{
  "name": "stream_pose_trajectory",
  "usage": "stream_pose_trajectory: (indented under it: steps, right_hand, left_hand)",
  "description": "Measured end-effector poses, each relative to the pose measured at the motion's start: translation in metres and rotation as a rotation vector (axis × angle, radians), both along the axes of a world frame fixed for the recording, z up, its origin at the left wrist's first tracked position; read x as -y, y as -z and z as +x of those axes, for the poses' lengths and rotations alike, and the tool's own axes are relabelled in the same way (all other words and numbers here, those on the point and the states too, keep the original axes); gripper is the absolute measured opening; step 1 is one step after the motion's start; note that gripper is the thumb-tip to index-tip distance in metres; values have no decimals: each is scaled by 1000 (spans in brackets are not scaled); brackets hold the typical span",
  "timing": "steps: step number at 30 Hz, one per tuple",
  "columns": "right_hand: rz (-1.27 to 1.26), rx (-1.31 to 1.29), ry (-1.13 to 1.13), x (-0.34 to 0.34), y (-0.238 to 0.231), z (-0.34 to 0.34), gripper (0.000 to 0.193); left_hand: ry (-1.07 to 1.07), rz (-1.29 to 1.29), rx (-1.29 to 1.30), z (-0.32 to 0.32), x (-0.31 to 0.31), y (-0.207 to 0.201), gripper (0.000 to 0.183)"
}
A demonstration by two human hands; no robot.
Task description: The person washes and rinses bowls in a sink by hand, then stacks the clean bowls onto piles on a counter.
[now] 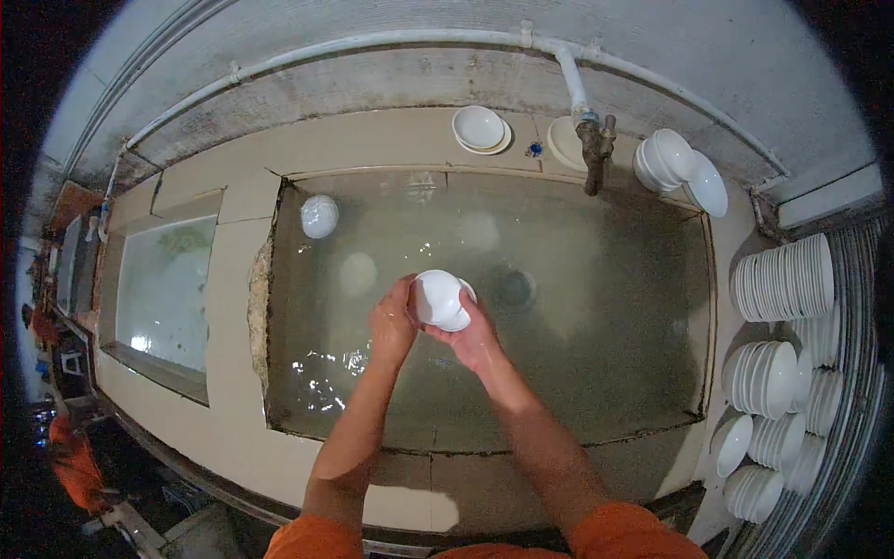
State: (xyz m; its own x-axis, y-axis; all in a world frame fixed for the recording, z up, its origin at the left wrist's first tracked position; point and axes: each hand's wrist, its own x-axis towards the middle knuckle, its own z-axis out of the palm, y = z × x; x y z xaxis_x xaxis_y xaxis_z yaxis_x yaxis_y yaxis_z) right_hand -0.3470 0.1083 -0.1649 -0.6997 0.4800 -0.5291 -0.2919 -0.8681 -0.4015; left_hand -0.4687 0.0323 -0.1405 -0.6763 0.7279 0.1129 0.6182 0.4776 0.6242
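Both my hands are over a large basin of cloudy water (605, 279), close to its middle. Between them is a small white bowl (436, 296), and the rim of a second white piece shows behind its right side. My left hand (395, 315) is closed on the bowl's left edge. My right hand (473, 337) grips from the lower right, thumb on the rim and fingers partly hidden underneath. An upturned white bowl (318, 216) sits at the water's surface in the far left corner. Pale round shapes, one of them a disc (358, 274), show dimly underwater.
A tap (594, 149) overhangs the far edge. Small dishes (478, 128) and stacked bowls (663, 160) stand on the ledge. Many stacked plates (782, 279) and bowls (762, 379) line the right side. A smaller water-filled basin (163, 298) lies left. Someone in orange (74, 461) is at far left.
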Motion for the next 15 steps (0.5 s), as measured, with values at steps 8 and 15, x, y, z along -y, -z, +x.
stream_pose_trajectory:
  steps: [8,15]
  right_hand:
    - [-197,-176,-80,2,2,18,51]
    - [163,195,42,11,29,35,50]
  left_hand:
    - [106,203,0,-3,14,7,13]
    - [-75,176,130,16,18,-3,17]
